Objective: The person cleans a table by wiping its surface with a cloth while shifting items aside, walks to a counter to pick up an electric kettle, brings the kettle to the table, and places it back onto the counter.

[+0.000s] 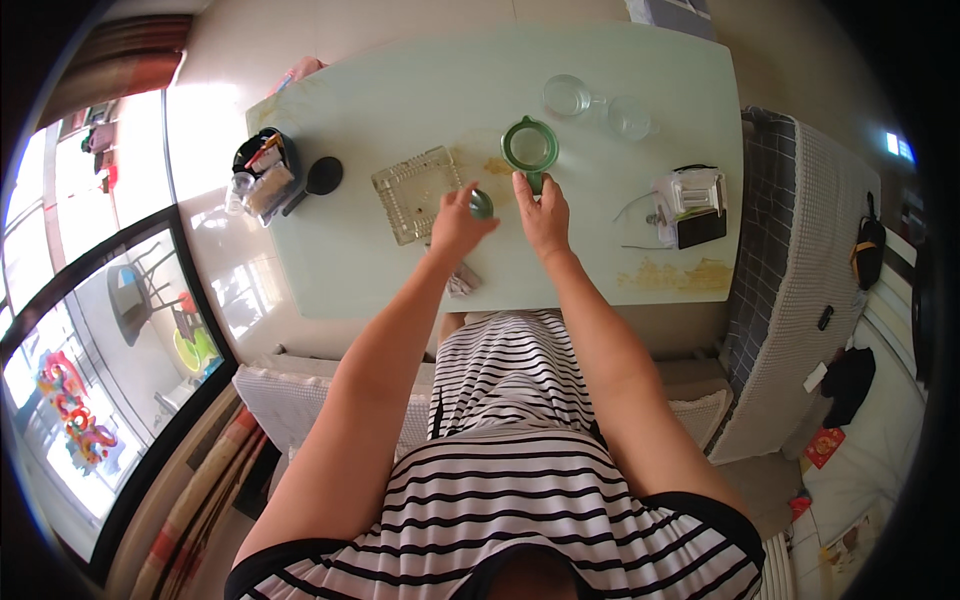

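Note:
My right hand point(545, 217) grips the short handle of a green small-spouted cup or strainer point(529, 144), seen from above over the glass-topped table point(360, 277). Between the thumb and fingers of my left hand point(455, 229) is a small, rounded dark-green piece point(481, 204). Whether it is a lid or a cup I cannot tell, as the fingers partly cover it. The two green pieces are apart. Just left of that hand a ribbed rectangular clear glass tray point(390, 202) lies on the table. A crumpled cloth or tissue point(465, 280) shows beside my left forearm.
Two clear glass cups point(568, 96) stand at the far right. A black bin of packets point(264, 169) and a black hand mirror or brush point(324, 175) lie left. Toward the right edge are a phone-like dark slab point(703, 229) and a white holder point(696, 191). A covered sofa point(810, 247) borders the table.

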{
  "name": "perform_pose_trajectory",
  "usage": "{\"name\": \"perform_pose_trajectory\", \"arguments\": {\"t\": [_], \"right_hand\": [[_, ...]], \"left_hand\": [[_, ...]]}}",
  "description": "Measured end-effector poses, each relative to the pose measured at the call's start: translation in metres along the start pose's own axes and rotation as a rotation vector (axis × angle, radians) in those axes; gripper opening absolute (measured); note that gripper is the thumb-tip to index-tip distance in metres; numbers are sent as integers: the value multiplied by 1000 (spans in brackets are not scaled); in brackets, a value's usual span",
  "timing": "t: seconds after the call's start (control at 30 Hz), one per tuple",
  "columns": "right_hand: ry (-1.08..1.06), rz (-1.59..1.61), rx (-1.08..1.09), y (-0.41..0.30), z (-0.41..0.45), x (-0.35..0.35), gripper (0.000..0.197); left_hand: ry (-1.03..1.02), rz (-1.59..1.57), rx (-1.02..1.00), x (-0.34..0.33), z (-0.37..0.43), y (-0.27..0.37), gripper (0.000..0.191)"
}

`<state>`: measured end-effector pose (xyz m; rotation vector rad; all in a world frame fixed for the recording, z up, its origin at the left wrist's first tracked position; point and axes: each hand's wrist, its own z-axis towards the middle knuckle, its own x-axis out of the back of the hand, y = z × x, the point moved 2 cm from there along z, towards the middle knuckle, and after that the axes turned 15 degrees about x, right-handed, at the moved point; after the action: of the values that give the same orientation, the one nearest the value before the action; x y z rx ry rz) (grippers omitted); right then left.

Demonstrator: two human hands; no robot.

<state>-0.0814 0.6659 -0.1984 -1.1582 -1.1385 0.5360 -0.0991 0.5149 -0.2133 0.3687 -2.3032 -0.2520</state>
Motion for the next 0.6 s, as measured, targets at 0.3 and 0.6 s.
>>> {"name": "perform_pose_trajectory", "arguments": {"t": [0.3,0.6], "right_hand": [[35,318,-4,6,7,10,30],[192,320,-138,3,12,58,35]], "left_hand": [[-80,400,-189,-63,26,13,73],[-240,-3,93,-29,-23,-104,42]]}}
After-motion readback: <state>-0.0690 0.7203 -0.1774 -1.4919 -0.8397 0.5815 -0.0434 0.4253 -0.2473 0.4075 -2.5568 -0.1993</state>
